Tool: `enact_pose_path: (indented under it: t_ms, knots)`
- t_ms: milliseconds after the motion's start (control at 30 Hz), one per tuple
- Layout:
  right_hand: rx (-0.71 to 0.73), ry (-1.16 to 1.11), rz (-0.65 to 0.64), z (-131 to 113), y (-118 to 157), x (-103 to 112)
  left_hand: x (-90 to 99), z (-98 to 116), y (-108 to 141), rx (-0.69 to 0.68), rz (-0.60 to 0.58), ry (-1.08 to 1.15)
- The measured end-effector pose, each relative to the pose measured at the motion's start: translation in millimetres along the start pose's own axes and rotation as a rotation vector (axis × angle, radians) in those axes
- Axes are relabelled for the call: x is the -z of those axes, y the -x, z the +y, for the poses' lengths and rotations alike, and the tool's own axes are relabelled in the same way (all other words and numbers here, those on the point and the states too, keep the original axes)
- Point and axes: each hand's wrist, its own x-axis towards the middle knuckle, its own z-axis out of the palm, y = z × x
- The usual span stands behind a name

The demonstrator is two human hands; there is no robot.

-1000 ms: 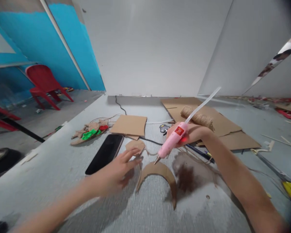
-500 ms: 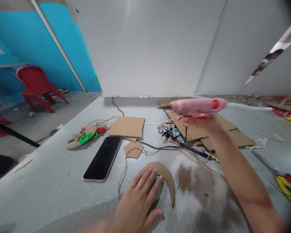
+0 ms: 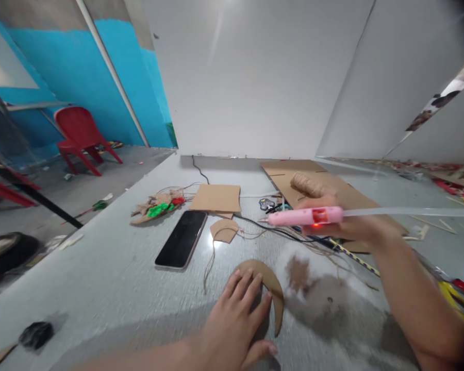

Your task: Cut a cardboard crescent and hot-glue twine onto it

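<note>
A crescent-shaped piece of brown cardboard (image 3: 272,281) lies flat on the grey table (image 3: 139,314). My left hand (image 3: 239,317) rests on its upper left part, palm down with the fingers spread. Above the table, right of the middle, my right hand (image 3: 332,216) is wrapped round a pink glue gun (image 3: 290,217), its nozzle pointing left. A long clear glue stick (image 3: 402,212) sticks out of the gun's back, and a red light glows on its side. Behind my right hand lies a roll of twine (image 3: 307,184) on flat cardboard (image 3: 286,169).
A black phone (image 3: 181,239), a small cardboard pentagon (image 3: 224,231) with string, a cardboard square (image 3: 216,198) and a decorated piece with green and red shapes (image 3: 158,207) lie beyond my left hand. Yellow-handled scissors (image 3: 454,304) lie at right. A black cable crosses the table.
My right hand has lowered the glue gun toward the table, bringing the twine roll into view. The camera view has shifted left. My left hand stays on the crescent.
</note>
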Motion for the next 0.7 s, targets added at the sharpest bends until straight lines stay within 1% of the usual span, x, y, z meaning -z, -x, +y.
enact_pose_path:
  t_ms: [67, 100, 200, 233, 300, 400, 467, 567, 633, 700]
  knots:
    - [0.039, -0.010, -0.131, -1.1, -11.8, -8.9, -0.5, 5.1, -5.7, 0.051, 0.009, 0.025]
    - [0.049, -0.022, -0.148, -1.6, -15.9, -11.6, -0.1, 7.4, -10.9, 0.082, 0.001, 0.045]
    - [0.034, -0.015, -0.082, -1.0, -20.3, -14.8, 3.0, 11.1, -30.5, 0.148, -0.089, 0.119]
    - [0.035, -0.030, -0.061, 0.1, -19.6, -15.2, 4.1, 11.2, -36.2, 0.147, -0.095, 0.135]
    - [0.055, -0.064, -0.035, 3.1, -16.8, -16.0, 6.1, 9.3, -43.3, 0.127, -0.070, 0.148]
    - [0.081, -0.061, -0.061, 8.0, -14.4, -18.0, 9.3, 2.9, -42.6, 0.035, -0.036, 0.143]
    - [0.096, -0.027, -0.092, 10.0, -16.4, -20.3, 11.9, -1.6, -38.0, -0.061, -0.036, 0.142]
    - [0.172, 0.019, -0.119, 9.9, -22.6, -27.5, 12.7, -3.8, -29.5, -0.212, -0.013, 0.129]
    - [0.229, 0.021, -0.148, 8.9, -26.3, -36.6, 8.7, -1.4, -22.1, -0.288, 0.051, 0.072]
    - [0.262, 0.006, -0.178, 8.5, -28.3, -49.5, 1.9, 2.0, -12.5, -0.320, 0.149, -0.017]
